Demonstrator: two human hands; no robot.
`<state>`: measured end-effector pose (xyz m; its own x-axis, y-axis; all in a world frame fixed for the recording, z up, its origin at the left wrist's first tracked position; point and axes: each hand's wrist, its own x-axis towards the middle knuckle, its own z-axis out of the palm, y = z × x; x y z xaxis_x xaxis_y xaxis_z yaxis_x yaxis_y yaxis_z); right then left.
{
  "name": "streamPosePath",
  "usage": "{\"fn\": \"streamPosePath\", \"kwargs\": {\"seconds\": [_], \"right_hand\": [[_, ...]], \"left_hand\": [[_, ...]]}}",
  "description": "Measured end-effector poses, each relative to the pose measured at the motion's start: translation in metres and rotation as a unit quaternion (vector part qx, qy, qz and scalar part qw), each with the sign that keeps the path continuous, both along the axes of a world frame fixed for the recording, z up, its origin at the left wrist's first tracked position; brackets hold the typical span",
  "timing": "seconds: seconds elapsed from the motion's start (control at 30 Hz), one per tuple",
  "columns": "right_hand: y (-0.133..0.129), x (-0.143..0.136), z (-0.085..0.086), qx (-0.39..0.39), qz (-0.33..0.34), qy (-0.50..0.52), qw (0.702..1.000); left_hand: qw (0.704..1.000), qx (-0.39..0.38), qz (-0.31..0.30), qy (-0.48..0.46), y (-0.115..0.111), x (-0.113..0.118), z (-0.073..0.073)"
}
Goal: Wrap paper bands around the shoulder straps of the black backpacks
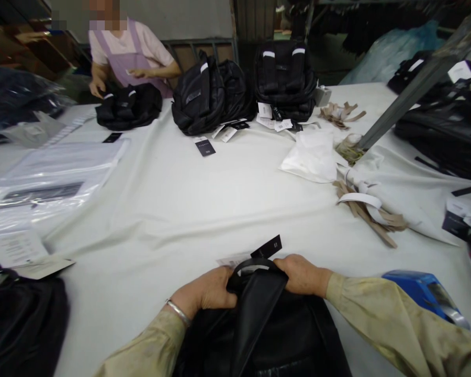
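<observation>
A black backpack (282, 335) lies in front of me at the near edge of the view. My left hand (212, 289) grips its top on the left, thumb over the black fabric. On the other side, my right hand (302, 275) is closed on the top edge by the carry handle (255, 263). A black hang tag (267, 246) sticks out beyond the handle, with a pale label (233, 259) beside it. Both hands' fingertips are partly hidden behind the bag.
Across the white-covered table (204, 199), a co-worker (129, 52) handles a black bag (129, 107). More black bags (210, 94) stand nearby. Plastic sleeves (63, 173) lie left; brown strips (371, 214), a blue tape dispenser (424, 293) and a slanted metal post (408, 99) are right.
</observation>
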<state>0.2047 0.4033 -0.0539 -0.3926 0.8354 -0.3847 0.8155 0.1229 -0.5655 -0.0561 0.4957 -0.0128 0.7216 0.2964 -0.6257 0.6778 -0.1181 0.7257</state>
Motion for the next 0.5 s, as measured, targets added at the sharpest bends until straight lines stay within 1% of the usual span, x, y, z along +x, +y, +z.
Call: {"fn": "streamPosePath", "kwargs": {"seconds": [0.03, 0.07, 0.13, 0.2, 0.27, 0.33, 0.4, 0.47, 0.5], "right_hand": [[-0.001, 0.001, -0.003, 0.004, -0.014, -0.034, 0.999], [-0.002, 0.001, -0.008, 0.007, -0.032, -0.064, 0.997], [-0.009, 0.000, -0.021, 0.005, -0.075, -0.113, 0.991], [-0.018, -0.002, -0.037, 0.012, -0.106, -0.139, 0.985], [-0.026, -0.003, -0.051, 0.038, -0.116, -0.142, 0.982], [-0.035, -0.003, -0.058, 0.076, -0.116, -0.132, 0.982], [-0.045, -0.005, -0.057, 0.123, -0.119, -0.121, 0.978], [-0.059, -0.007, -0.053, 0.178, -0.117, -0.109, 0.971], [-0.068, -0.009, -0.050, 0.200, -0.109, -0.103, 0.968]], "left_hand": [[0.999, 0.008, 0.003, 0.030, 0.002, -0.004, -0.005], [0.997, 0.033, 0.012, 0.062, 0.003, -0.010, -0.012], [0.986, 0.110, 0.053, 0.114, 0.000, -0.021, -0.029], [0.967, 0.178, 0.106, 0.151, -0.008, -0.030, -0.045], [0.946, 0.211, 0.153, 0.196, -0.022, -0.033, -0.055], [0.920, 0.254, 0.183, 0.237, -0.038, -0.030, -0.058], [0.884, 0.347, 0.194, 0.247, -0.057, -0.024, -0.056], [0.843, 0.461, 0.185, 0.206, -0.077, -0.019, -0.058], [0.833, 0.502, 0.164, 0.166, -0.087, -0.018, -0.061]]}}
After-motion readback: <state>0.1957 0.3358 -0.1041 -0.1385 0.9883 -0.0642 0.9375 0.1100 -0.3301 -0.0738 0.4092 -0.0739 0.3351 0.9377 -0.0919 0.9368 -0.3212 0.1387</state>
